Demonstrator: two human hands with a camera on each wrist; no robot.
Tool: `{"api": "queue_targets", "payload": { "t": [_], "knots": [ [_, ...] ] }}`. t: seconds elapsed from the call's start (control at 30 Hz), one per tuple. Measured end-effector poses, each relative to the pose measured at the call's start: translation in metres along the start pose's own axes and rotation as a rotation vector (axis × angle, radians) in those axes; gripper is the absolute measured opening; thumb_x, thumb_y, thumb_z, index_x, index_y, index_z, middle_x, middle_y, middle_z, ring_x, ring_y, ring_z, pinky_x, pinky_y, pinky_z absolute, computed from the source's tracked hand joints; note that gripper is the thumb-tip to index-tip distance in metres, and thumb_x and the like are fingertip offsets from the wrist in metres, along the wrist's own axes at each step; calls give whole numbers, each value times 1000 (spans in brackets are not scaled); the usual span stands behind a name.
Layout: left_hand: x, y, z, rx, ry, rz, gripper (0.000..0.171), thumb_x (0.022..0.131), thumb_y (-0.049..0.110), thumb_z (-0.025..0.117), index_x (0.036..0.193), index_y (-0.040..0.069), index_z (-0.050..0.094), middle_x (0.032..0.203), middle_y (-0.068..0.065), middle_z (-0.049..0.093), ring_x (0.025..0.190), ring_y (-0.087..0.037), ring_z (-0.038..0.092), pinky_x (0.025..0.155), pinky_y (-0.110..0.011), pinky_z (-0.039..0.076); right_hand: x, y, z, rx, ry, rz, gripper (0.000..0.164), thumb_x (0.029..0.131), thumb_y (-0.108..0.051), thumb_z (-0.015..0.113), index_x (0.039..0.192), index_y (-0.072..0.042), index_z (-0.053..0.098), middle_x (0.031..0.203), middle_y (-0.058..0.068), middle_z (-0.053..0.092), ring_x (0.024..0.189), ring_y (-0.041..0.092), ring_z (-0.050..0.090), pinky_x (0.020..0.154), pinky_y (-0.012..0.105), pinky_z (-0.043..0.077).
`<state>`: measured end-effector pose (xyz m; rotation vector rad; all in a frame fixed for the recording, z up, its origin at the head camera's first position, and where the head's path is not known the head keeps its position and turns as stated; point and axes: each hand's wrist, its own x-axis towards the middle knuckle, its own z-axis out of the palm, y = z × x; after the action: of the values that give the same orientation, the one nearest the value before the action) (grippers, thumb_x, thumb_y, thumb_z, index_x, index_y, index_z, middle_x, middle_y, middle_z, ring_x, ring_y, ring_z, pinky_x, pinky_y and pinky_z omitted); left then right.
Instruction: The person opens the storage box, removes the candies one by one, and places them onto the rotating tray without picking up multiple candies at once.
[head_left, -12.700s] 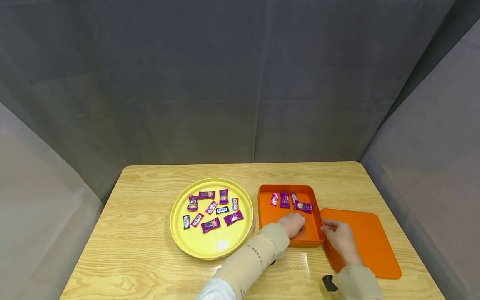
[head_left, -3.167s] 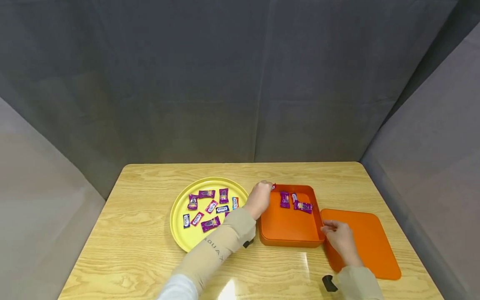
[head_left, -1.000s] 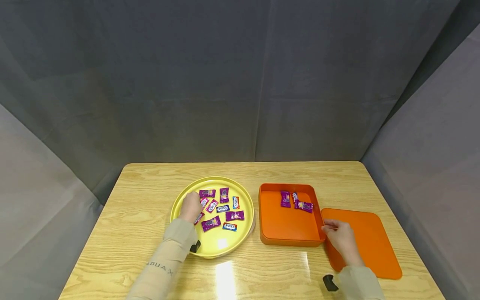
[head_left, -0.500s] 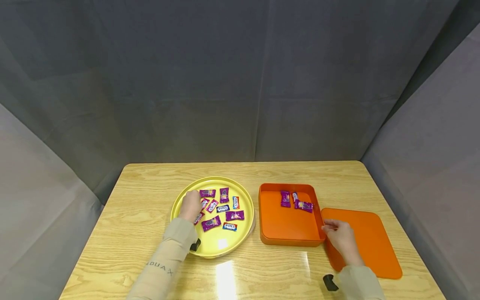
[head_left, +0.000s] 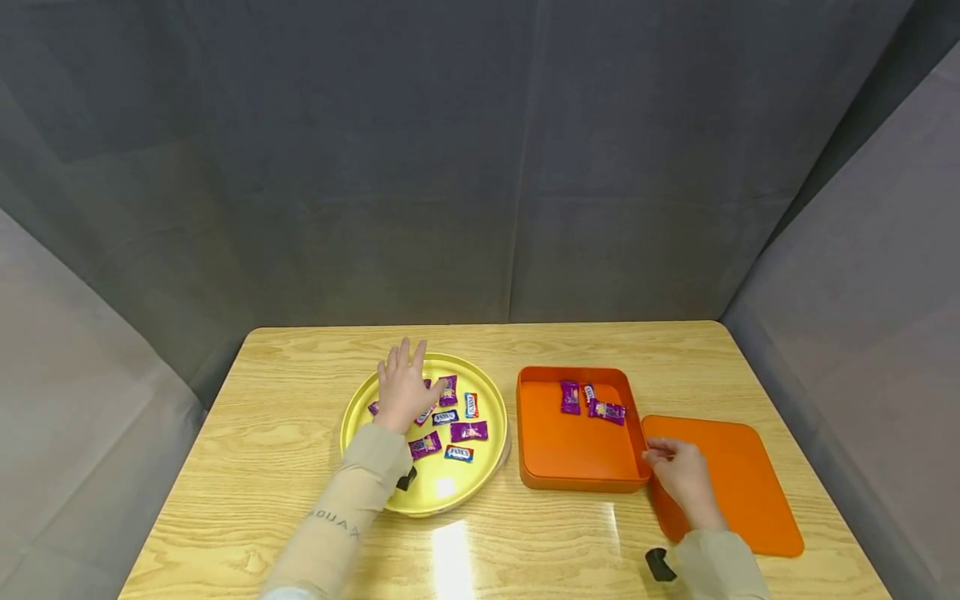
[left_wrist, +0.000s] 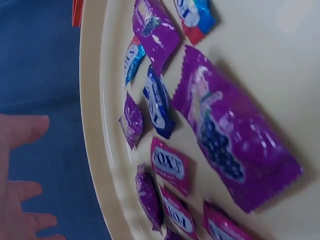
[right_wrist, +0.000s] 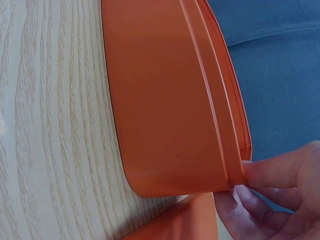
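Observation:
My left hand hovers over the left part of a round yellow tray, fingers straight and spread, holding nothing. On the tray lie several wrapped candies: purple grape-print ones, pink Fox's ones, a dark blue one and red-and-blue ones; the hand covers some in the head view. My right hand pinches the rim of a square orange box near its front right corner, thumb on one side and fingers on the other. Inside it are two purple candies and a small blue one.
The flat orange lid lies right of the box, under the right hand and close against the box. All stands on a wooden table, with grey cloth behind and at both sides.
A pink candy and a red-and-blue one have passed from box to tray. My left hand carried the pink one, let go, spread its fingers and shifted slightly right. My right hand stays put.

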<state>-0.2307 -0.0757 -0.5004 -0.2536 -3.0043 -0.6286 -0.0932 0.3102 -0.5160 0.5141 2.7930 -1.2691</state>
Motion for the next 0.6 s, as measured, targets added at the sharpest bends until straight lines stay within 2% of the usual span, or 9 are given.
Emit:
{"api": "queue_targets", "payload": {
  "t": [0.2,0.4,0.6],
  "knots": [
    [9,19,10,46,-37,11,80,84,54,52,147,20,17,152,-15,3,138,-36,-2,108,-56,2,-1,-1,0,-3,4,-8,29,85,-1,57,109,15,57,92,25,63,78,26,59,60,23,50],
    [16,46,22,123,-48,57,80,84,60,47,147,23,15,153,-13,1,138,-36,-1,108,-56,2,-1,-2,-1,-4,2,-5,29,85,-2,57,110,15,57,93,26,63,78,27,60,61,25,51],
    [22,74,34,138,-66,127,80,84,61,45,148,25,13,153,-12,-1,138,-36,-2,108,-56,0,-1,-1,0,-13,13,-10,29,85,-2,58,109,14,58,92,25,63,78,27,60,60,24,50]
  ]
}}
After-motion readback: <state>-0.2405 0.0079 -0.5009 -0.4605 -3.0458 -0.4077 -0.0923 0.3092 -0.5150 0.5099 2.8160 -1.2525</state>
